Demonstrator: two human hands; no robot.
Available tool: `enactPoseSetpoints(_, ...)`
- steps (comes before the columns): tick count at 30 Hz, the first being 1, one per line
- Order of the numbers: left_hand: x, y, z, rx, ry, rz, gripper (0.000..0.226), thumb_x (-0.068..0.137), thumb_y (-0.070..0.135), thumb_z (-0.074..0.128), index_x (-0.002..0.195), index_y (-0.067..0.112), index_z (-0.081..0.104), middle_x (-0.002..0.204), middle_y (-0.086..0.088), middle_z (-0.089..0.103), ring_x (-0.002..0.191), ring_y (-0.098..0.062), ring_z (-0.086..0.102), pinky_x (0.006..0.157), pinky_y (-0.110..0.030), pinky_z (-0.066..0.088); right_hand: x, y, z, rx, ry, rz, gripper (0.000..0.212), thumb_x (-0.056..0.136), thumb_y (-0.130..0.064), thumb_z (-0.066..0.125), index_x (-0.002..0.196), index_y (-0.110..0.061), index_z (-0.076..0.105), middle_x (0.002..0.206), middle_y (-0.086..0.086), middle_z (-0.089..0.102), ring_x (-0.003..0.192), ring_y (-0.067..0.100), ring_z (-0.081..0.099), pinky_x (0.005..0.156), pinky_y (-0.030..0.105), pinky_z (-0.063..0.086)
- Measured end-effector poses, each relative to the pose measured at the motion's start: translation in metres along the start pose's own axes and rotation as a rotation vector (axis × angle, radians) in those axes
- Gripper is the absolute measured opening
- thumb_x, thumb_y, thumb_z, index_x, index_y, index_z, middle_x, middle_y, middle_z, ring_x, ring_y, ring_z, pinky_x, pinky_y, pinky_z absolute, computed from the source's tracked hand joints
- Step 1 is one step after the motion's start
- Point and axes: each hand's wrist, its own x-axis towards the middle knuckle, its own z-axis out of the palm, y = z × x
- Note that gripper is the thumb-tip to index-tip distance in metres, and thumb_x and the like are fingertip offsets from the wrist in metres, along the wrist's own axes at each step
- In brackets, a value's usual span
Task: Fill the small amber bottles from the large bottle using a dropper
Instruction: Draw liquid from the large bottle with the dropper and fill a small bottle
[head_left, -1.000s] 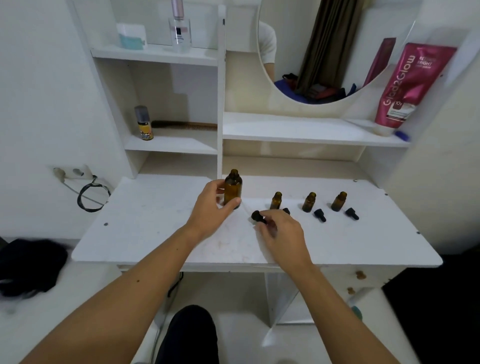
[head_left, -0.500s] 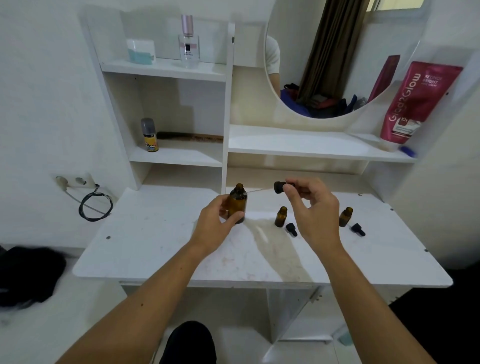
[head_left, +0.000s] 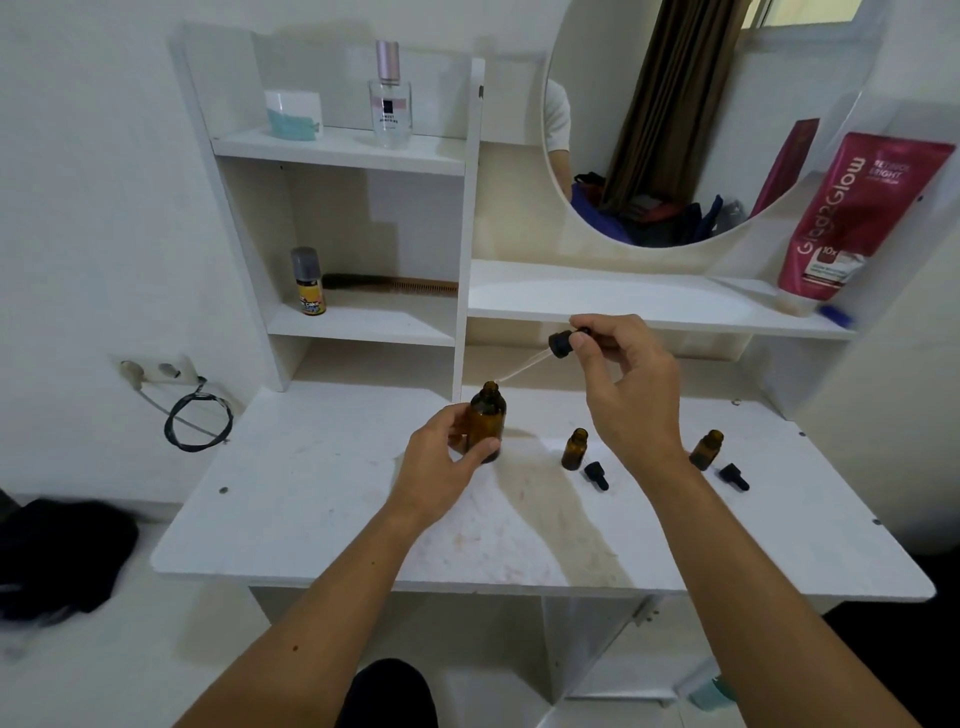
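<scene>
The large amber bottle (head_left: 487, 422) stands open on the white table (head_left: 311, 499), and my left hand (head_left: 441, 470) grips its lower body. My right hand (head_left: 626, 387) is raised above the table and pinches the black cap of a dropper (head_left: 560, 345). The dropper's clear glass tube slants down to the left, and its tip sits at the large bottle's mouth. One small amber bottle (head_left: 575, 449) stands open right of the large one, with a black dropper cap (head_left: 596, 475) lying beside it. Another small bottle (head_left: 706, 450) and its cap (head_left: 733, 476) lie further right. My right wrist hides anything between them.
Behind the table rise white shelves holding a spray can (head_left: 308, 280), a comb (head_left: 395, 285), a perfume bottle (head_left: 389, 98) and a red tube (head_left: 857, 218). A round mirror (head_left: 701, 119) hangs above. A wall socket and coiled cable (head_left: 195, 423) are at the left.
My right hand lifted the dropper from the table up and to the right, then brought its tip to the large bottle's mouth. My left hand stayed on the large bottle.
</scene>
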Motion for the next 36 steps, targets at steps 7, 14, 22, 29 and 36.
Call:
enactPoseSetpoints(7, 0.001, 0.000, 0.000, 0.015, 0.003, -0.009, 0.056, 0.088, 0.047, 0.076, 0.137, 0.029, 0.055, 0.122, 0.012, 0.066, 0.110, -0.009, 0.062, 0.098, -0.021, 0.049, 0.011, 0.000, 0.009, -0.077, -0.139, -0.104, 0.020, 0.101, -0.007, 0.067, 0.119, -0.008, 0.075, 0.109, 0.003, 0.070, 0.096, 0.012, 0.068, 0.090, 0.025, 0.059)
enactPoseSetpoints(14, 0.000, 0.003, -0.001, 0.005, -0.005, -0.004, 0.050, 0.089, 0.044, 0.076, 0.133, 0.031, 0.056, 0.117, 0.017, 0.064, 0.108, -0.004, 0.062, 0.093, -0.015, 0.048, 0.019, -0.004, 0.008, -0.040, -0.084, -0.109, 0.022, 0.102, -0.004, 0.064, 0.122, -0.006, 0.073, 0.110, 0.005, 0.068, 0.102, 0.015, 0.067, 0.091, 0.021, 0.056)
enactPoseSetpoints(22, 0.000, 0.003, -0.001, 0.003, -0.004, -0.012, 0.051, 0.088, 0.043, 0.077, 0.133, 0.029, 0.057, 0.119, 0.015, 0.066, 0.108, -0.006, 0.062, 0.095, -0.017, 0.048, 0.019, -0.002, 0.011, -0.018, -0.106, -0.135, 0.021, 0.102, -0.004, 0.064, 0.120, -0.005, 0.073, 0.111, 0.006, 0.068, 0.102, 0.015, 0.068, 0.091, 0.026, 0.059)
enactPoseSetpoints(29, 0.000, 0.004, -0.001, 0.012, -0.005, -0.023, 0.049, 0.089, 0.043, 0.077, 0.132, 0.031, 0.057, 0.114, 0.019, 0.063, 0.104, -0.001, 0.061, 0.087, -0.008, 0.044, 0.021, 0.003, 0.022, 0.014, -0.151, -0.110, 0.022, 0.102, -0.006, 0.064, 0.123, -0.008, 0.072, 0.110, 0.005, 0.068, 0.101, 0.016, 0.068, 0.092, 0.033, 0.059)
enactPoseSetpoints(36, 0.000, 0.005, -0.002, 0.012, 0.000, -0.010, 0.047, 0.089, 0.039, 0.077, 0.131, 0.028, 0.058, 0.113, 0.019, 0.064, 0.105, -0.003, 0.062, 0.085, -0.007, 0.045, 0.020, 0.011, 0.044, -0.016, -0.387, 0.046, 0.019, 0.098, -0.020, 0.073, 0.116, -0.017, 0.077, 0.104, -0.003, 0.072, 0.097, 0.013, 0.069, 0.094, 0.030, 0.058)
